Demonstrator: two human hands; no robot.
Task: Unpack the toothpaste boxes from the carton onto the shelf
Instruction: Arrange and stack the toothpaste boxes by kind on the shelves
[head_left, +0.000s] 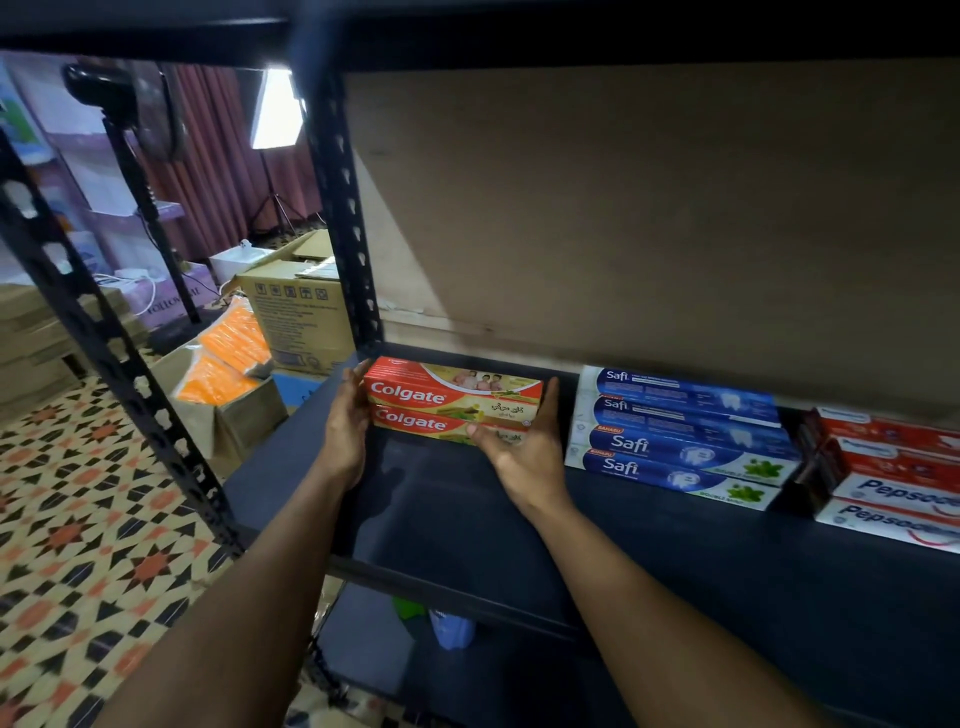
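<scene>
I log left hand (345, 423) and right hand (524, 449) with fingers clamped on opposite ends of two Colgate boxes (452, 402) at the shelf (467, 519). Safi boxes (680, 436) sit just right.

The view is dim overall, and the inside of the shelving lies in heavy shade. The brightest source is a studio lamp (277, 106) in the background at upper left, blown out to white with a soft halo. The dark shelf board (447, 525) has a faint sheen and a dull reflection below the toothpaste boxes (452, 402), whose red faces are lit and legible. The top edge falls to near black. Wide-angle distortion bows the shelf post (343, 208) and stretches the forearms (249, 597) at the bottom edge. The room behind is soft, and the patterned floor (78, 519) smears toward the left corner.
</scene>
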